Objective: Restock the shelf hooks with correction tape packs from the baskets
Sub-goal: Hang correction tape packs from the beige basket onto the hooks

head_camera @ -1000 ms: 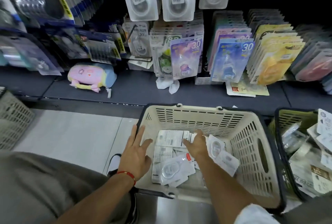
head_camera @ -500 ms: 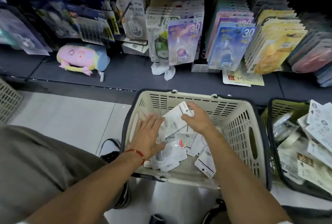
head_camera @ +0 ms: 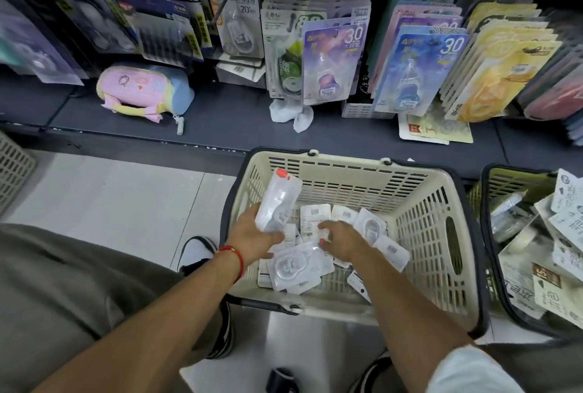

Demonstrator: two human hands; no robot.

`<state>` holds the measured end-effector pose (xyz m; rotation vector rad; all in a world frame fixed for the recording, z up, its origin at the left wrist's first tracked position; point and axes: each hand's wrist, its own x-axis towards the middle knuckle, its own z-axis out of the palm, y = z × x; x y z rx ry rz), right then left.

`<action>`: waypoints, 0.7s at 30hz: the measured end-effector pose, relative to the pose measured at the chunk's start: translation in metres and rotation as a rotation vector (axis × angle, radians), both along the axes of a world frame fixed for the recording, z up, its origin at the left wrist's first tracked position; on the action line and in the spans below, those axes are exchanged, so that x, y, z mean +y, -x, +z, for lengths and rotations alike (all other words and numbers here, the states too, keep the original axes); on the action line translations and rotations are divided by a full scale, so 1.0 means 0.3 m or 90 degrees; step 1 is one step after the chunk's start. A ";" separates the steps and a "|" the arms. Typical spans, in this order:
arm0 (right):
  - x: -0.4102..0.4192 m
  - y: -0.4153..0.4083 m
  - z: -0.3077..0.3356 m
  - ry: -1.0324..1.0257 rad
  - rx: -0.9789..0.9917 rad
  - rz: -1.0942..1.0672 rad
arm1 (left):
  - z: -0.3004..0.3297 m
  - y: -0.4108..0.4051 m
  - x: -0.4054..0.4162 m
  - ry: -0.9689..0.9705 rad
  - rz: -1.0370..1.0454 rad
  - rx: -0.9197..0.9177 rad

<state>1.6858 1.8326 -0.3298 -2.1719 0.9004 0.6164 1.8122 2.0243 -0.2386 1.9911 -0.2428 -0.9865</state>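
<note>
Left hand [head_camera: 252,236], lower centre of frame, gripping one clear correction tape pack [head_camera: 277,200] by its lower end; long axis running up and slightly right, red-tabbed top toward the shelf. Right hand [head_camera: 342,239], just right of it, fingers curled down among the loose packs [head_camera: 299,263] on the floor of the cream basket [head_camera: 419,203]; whether pinching one, cannot tell. Loose packs lying flat, directly under and beside both hands, mixed directions. Hanging rows of packs on the shelf hooks [head_camera: 315,42] at upper centre, well apart from the basket and straight ahead of the held pack. Second basket [head_camera: 492,178] at right edge, also holding packs. Judged: held pack nearer the hooks, already pointing hole-end up, left arm better placed to lift it.
</note>
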 end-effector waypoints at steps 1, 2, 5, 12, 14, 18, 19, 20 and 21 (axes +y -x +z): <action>0.019 0.011 -0.040 0.020 0.044 0.064 | 0.003 -0.005 0.008 0.018 0.027 0.070; 0.034 0.020 -0.066 0.034 0.068 0.095 | 0.006 -0.009 0.015 0.033 0.038 0.110; 0.033 0.020 -0.100 0.119 0.060 0.137 | 0.017 -0.013 0.023 0.059 0.040 0.146; -0.077 0.054 0.028 -0.222 -0.158 -0.127 | 0.027 -0.010 -0.005 0.062 0.080 0.155; -0.132 0.067 0.135 -0.256 -0.225 -0.175 | 0.030 -0.011 -0.018 0.071 0.094 0.143; -0.229 0.087 0.361 -0.277 -0.264 -0.112 | 0.039 -0.003 -0.051 0.060 0.064 0.079; -0.232 0.088 0.400 -0.281 -0.264 -0.091 | 0.038 0.006 -0.059 0.051 0.046 0.082; -0.225 0.084 0.426 -0.280 -0.269 -0.080 | 0.033 0.016 -0.068 0.048 0.031 0.113; -0.211 0.077 0.439 -0.272 -0.285 -0.082 | 0.030 0.029 -0.076 0.050 0.019 0.169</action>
